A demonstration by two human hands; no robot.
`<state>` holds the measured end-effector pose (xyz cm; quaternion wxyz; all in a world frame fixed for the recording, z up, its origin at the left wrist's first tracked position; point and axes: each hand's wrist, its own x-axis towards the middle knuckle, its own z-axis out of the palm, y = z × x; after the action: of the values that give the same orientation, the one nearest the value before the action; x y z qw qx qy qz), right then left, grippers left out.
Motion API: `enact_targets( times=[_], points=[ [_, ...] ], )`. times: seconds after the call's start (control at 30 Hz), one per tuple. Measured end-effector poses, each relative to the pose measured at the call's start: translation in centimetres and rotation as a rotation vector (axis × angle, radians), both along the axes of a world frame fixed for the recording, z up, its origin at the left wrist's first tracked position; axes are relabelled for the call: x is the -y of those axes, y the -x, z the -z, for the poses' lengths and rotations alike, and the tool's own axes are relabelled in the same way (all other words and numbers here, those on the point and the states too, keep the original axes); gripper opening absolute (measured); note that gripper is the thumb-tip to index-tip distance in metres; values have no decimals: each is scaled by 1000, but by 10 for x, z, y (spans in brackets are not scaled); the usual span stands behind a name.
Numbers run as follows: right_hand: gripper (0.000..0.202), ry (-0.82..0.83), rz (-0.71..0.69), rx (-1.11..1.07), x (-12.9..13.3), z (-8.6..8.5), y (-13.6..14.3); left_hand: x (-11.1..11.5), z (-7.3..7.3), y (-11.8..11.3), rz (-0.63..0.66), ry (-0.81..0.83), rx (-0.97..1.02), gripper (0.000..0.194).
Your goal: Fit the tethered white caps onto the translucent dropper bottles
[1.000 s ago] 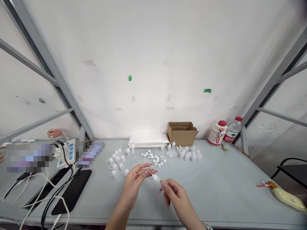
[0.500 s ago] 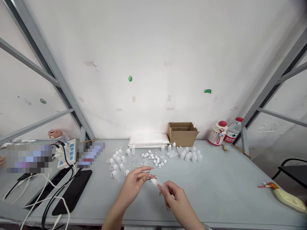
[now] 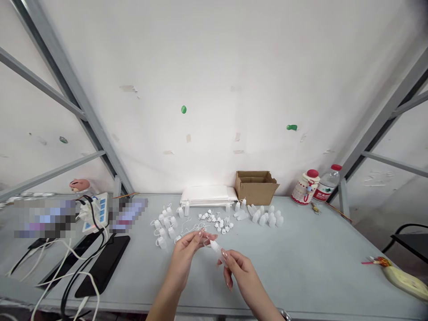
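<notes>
A small translucent squeeze bottle (image 3: 216, 248) with a white nozzle top is tilted up to the left in my right hand (image 3: 239, 267), whose thumb and fingers are closed round its lower body. A thin white cap strap (image 3: 206, 243) curves off the nozzle end to my left hand (image 3: 187, 252), which pinches it between thumb and finger. Beyond my left hand stand several bottles with looped straps (image 3: 162, 231). White caps (image 3: 222, 225) and loose straps (image 3: 197, 228) lie behind both hands. Several bottles without caps (image 3: 267, 217) stand farther right.
A cardboard box (image 3: 256, 191) and a stack of white packets (image 3: 207, 196) rest against the wall. Two drink bottles (image 3: 304, 187) stand at the back right. Cables, a power strip (image 3: 96, 214) and a black phone (image 3: 103, 265) occupy the left side. A yellow object (image 3: 406, 281) lies far right.
My left hand has drawn back slightly from the nozzle, and its thumb and finger are raised. The strap loop now shows between the hands. The bottle stays in my right hand.
</notes>
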<state>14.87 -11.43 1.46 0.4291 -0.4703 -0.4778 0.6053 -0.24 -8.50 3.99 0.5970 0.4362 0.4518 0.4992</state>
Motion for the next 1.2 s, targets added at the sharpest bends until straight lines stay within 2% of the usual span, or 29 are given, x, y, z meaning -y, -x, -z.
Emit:
enact_targets(
  times=[0.2, 0.47, 0.63, 0.83, 0.93, 1.0, 1.07, 1.2],
  points=[
    [57, 12, 1, -20, 0, 2, 1, -1, 0, -3, -24, 3, 34, 22],
    [57, -3, 16, 0, 1, 3, 1, 2, -3, -10, -68, -27, -71, 23],
    [55, -11, 14, -13, 1, 5, 1, 3, -3, -12, -51, -46, -127, 26],
    [51, 21, -73, -186, 0, 4, 6, 11, 0, -17, -154, -76, -15, 25],
    [49, 7, -143, -209, -1, 4, 13, 19, 1, -12, -222, -80, -44, 30],
    [49, 31, -179, -198, -1, 7, 16, 24, 6, -3, -284, -89, -101, 28],
    [51, 82, -188, -182, -2, 13, 18, 28, 18, 11, -394, -138, -172, 27],
    [49, 151, -169, -148, -3, 24, 15, 29, 55, 46, -623, -146, -346, 32]
  ],
)
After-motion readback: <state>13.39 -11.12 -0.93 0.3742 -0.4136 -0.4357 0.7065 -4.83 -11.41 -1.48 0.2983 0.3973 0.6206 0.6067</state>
